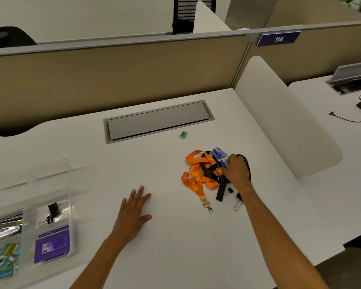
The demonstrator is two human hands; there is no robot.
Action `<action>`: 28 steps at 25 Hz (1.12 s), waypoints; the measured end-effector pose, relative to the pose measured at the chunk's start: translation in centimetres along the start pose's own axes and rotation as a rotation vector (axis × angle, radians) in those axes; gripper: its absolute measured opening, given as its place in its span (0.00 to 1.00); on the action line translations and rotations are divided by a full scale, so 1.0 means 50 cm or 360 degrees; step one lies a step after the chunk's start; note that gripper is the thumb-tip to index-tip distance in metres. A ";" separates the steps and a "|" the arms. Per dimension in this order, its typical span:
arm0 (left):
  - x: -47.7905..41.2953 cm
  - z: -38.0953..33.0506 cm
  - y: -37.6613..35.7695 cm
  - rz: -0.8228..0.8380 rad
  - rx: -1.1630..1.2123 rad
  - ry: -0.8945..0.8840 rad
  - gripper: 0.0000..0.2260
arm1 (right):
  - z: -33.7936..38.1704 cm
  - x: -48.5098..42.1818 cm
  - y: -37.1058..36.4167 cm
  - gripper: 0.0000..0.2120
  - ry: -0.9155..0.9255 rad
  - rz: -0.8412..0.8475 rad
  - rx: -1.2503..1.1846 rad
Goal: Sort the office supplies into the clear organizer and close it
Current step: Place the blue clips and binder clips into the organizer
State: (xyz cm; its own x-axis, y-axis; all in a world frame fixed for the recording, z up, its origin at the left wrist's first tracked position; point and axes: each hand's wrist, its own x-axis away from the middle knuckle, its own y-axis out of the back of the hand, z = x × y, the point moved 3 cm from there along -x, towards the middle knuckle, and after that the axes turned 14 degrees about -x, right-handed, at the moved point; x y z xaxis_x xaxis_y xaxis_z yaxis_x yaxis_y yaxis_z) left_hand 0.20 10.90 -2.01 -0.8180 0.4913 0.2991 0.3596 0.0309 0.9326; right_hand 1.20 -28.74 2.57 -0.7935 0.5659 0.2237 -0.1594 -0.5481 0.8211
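Two-handed: L hand [133, 213] flat on desk [175, 243], R hand [237, 171] pinching box [224, 163].

A: The organizer [70, 205] is looking like clear, glossy plastic.
B: And the orange lanyard [196, 178] is showing as woven cloth, its clasp [209, 209] gleaming like metal. The desk [175, 247] is reading smooth and matt, its hatch [156, 120] looking metallic.

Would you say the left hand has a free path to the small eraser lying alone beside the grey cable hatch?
Probably yes. The left hand lies flat, holding nothing, and only bare desk separates it from the eraser; the lanyard pile sits off to the side.
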 end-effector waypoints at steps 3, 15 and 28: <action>-0.001 0.001 -0.003 -0.0013 0.0015 -0.0001 0.31 | 0.002 -0.011 -0.003 0.19 -0.0046 0.0028 0.0029; -0.045 -0.013 0.028 -0.0072 0.0130 0.0014 0.28 | 0.044 -0.104 0.055 0.14 0.0101 0.0174 -0.0288; -0.238 -0.183 0.151 -0.0343 0.0494 -0.0047 0.16 | 0.065 -0.150 0.004 0.26 0.0261 0.0408 0.0115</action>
State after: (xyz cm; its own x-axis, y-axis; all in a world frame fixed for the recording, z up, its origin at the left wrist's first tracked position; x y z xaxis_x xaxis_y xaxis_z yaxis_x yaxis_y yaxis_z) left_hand 8.54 -2.69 3.31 -0.8782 0.4694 0.0924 0.3030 0.3963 0.8667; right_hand 9.03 -31.12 2.74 -0.8877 0.3047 0.3452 0.0955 -0.6115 0.7854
